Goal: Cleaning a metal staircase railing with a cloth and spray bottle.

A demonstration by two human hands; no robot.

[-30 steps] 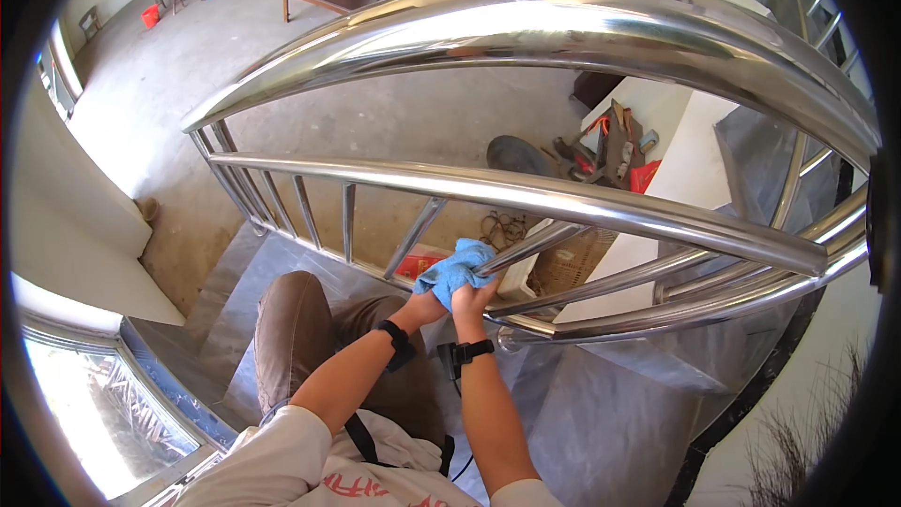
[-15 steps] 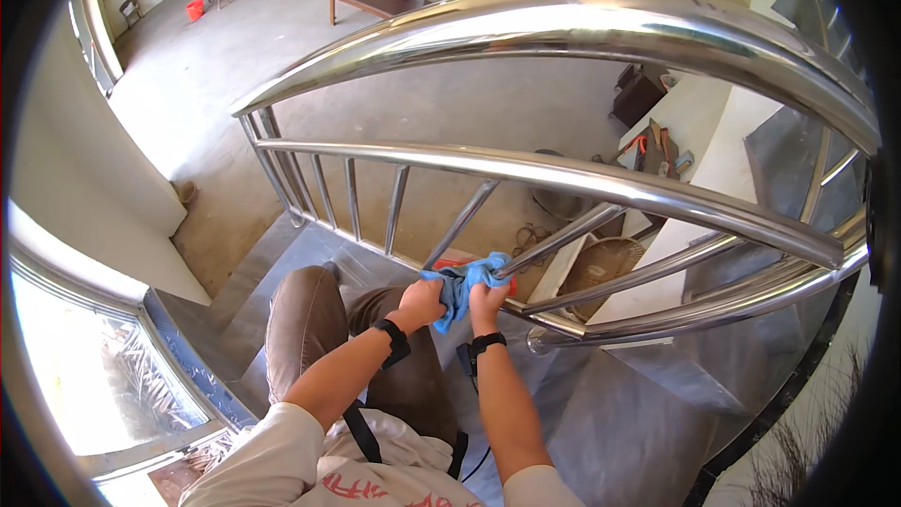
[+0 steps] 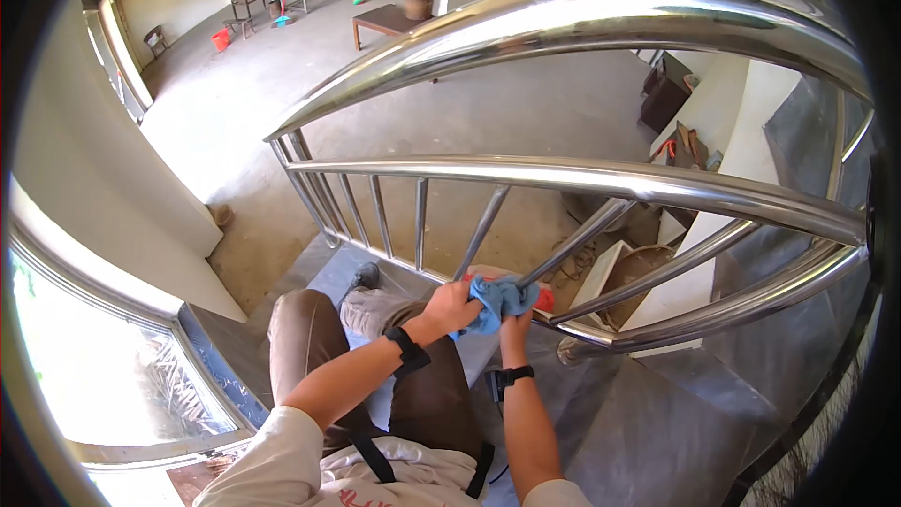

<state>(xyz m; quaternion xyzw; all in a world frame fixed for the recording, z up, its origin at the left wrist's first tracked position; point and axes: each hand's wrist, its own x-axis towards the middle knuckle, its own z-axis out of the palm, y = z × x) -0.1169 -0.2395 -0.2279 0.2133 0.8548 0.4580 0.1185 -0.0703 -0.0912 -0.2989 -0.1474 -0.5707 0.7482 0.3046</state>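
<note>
A blue cloth [image 3: 497, 304] is bunched around the lower end of a slanted metal baluster [image 3: 574, 242] of the stair railing. My left hand [image 3: 450, 309] is closed on the cloth's left side. From below, my right hand [image 3: 514, 330] grips its right part, with the fingers partly hidden by the folds. Something red and pale [image 3: 544, 299] shows just behind the cloth; I cannot make out what it is. Above my hands runs the shiny middle rail [image 3: 526, 170], and higher still curves the thick handrail [image 3: 563, 23].
Grey stone steps [image 3: 648, 413] lie under me and to the right. A window [image 3: 113, 357] stands close on the left. Beyond the railing are a round basket [image 3: 643, 268], a low brown table [image 3: 380, 21] with a wooden bucket [image 3: 419, 3], and a red bucket [image 3: 221, 39].
The view has shifted, so the railing and room sit differently in it. Both hands still hold the cloth at the foot of the same baluster, and the cloth's folds have changed shape.
</note>
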